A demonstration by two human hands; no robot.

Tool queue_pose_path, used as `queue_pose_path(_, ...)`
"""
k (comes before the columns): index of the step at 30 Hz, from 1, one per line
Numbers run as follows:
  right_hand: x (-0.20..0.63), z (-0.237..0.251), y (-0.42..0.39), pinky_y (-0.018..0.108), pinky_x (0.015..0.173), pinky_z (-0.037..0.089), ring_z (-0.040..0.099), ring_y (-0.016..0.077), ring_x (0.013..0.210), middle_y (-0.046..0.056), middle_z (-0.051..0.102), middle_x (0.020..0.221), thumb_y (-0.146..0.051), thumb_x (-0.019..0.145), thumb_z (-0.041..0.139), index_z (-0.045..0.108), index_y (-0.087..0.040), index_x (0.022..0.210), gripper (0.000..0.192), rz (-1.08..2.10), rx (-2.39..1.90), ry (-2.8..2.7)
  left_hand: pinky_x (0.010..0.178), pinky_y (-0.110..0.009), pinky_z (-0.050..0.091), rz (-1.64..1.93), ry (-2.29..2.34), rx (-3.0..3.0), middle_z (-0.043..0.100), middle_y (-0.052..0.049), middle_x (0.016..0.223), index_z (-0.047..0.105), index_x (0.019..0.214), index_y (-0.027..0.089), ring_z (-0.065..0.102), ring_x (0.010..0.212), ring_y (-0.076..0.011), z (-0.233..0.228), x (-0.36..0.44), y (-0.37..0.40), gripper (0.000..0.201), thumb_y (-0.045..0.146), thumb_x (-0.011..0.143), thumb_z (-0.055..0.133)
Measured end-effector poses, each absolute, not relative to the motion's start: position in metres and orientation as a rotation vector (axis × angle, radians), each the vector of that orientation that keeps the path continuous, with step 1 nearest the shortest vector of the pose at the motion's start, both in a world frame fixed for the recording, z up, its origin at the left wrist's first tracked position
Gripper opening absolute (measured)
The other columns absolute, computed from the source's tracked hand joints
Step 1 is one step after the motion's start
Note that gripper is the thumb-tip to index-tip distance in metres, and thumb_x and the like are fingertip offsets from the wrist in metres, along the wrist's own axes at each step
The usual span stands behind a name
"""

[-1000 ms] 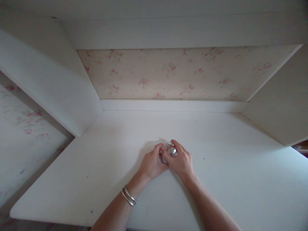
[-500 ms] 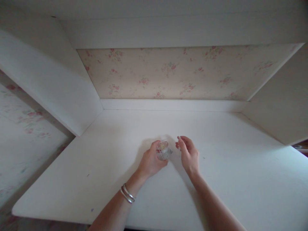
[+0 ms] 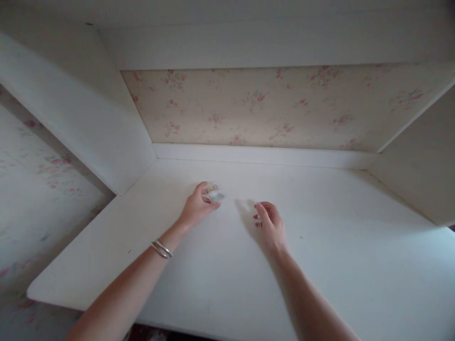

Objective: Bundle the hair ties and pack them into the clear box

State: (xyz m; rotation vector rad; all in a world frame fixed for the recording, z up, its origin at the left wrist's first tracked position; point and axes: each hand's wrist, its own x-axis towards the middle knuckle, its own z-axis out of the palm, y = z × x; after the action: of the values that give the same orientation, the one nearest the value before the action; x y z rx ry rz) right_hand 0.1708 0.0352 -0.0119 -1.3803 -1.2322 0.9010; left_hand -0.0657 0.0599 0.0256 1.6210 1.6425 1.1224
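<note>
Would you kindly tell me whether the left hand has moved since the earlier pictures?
Yes, the left hand has moved left and farther back, nearer the left end of the white backsplash strip, still holding the clear container.

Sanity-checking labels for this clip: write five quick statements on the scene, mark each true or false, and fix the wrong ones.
1. The left hand holds a clear object. True.
2. The right hand touches the left. False: they are apart.
3. The bangles are on the right wrist. False: they are on the left.
4. The wallpaper behind the table has a floral pattern. True.
5. The right hand's fingers are spread wide. False: they are curled.
</note>
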Motion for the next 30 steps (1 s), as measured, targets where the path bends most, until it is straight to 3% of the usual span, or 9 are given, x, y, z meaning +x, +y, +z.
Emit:
queue_pose_path(4,0.171,-0.008,0.036,0.027,0.058,0.049,0.064,0.0191,0.075,0.008,0.067,0.092,-0.056,0.083,0.047,0.059,-0.02,0.102,0.043,0.876,-1.425,-1.27,0.072,-0.031,0.05,0.859,2.043,1.955,0.064,-0.008,0.107,0.033,0.135,0.022,0.065,0.078,-0.0192,0.053,-0.108,0.097,0.077,0.028,0.069,0.072)
queue_pose_path(7,0.172,-0.006,0.036,0.028,0.06,0.049,0.064,0.0188,0.075,0.007,0.067,0.094,-0.056,0.083,0.047,0.059,-0.021,0.102,0.041,0.884,-1.445,-1.276,0.075,-0.035,0.048,0.51,2.241,2.196,0.061,-0.012,0.112,0.03,0.138,0.021,0.063,0.088,-0.0249,0.064,-0.132,0.114,0.067,0.021,0.078,0.059)
queue_pose_path(11,0.172,-0.005,0.035,0.028,0.06,0.048,0.064,0.0183,0.075,0.007,0.067,0.097,-0.056,0.082,0.046,0.059,-0.022,0.101,0.042,0.861,-1.461,-1.288,0.077,-0.036,0.045,-0.021,2.287,2.49,0.057,-0.016,0.114,0.026,0.14,0.018,0.059,0.096,-0.0273,0.069,-0.149,0.123,0.058,0.007,0.085,0.036)
queue_pose_path(15,0.173,-0.007,0.036,0.028,0.06,0.048,0.065,0.0188,0.074,0.008,0.068,0.095,-0.057,0.082,0.045,0.06,-0.021,0.1,0.043,0.839,-1.454,-1.301,0.082,-0.04,0.041,-0.218,2.277,2.626,0.056,-0.019,0.113,0.03,0.138,0.017,0.054,0.101,-0.0286,0.074,-0.154,0.126,0.053,0.005,0.087,0.024)
queue_pose_path(20,0.173,-0.008,0.037,0.029,0.059,0.049,0.065,0.0195,0.073,0.007,0.068,0.092,-0.057,0.082,0.046,0.06,-0.021,0.099,0.043,0.846,-1.451,-1.286,0.085,-0.043,0.038,-0.01,2.284,2.62,0.053,-0.019,0.114,0.03,0.139,0.017,0.053,0.102,-0.03,0.082,-0.157,0.121,0.052,0.007,0.088,0.027)
queue_pose_path(24,0.173,-0.006,0.036,0.028,0.06,0.048,0.065,0.0186,0.072,0.006,0.068,0.092,-0.058,0.083,0.046,0.059,-0.022,0.098,0.041,0.867,-1.459,-1.268,0.08,-0.041,0.043,0.316,2.427,2.326,0.052,-0.018,0.119,0.026,0.14,0.019,0.057,0.096,-0.0296,0.081,-0.157,0.115,0.058,0.016,0.085,0.044)
queue_pose_path(30,0.174,-0.005,0.034,0.027,0.058,0.047,0.064,0.0183,0.073,0.005,0.067,0.089,-0.058,0.083,0.045,0.059,-0.022,0.1,0.042,0.891,-1.426,-1.264,0.076,-0.031,0.05,1.018,2.118,1.729,0.055,-0.01,0.119,0.024,0.138,0.021,0.062,0.076,-0.0146,0.048,-0.125,0.096,0.083,0.026,0.07,0.071)
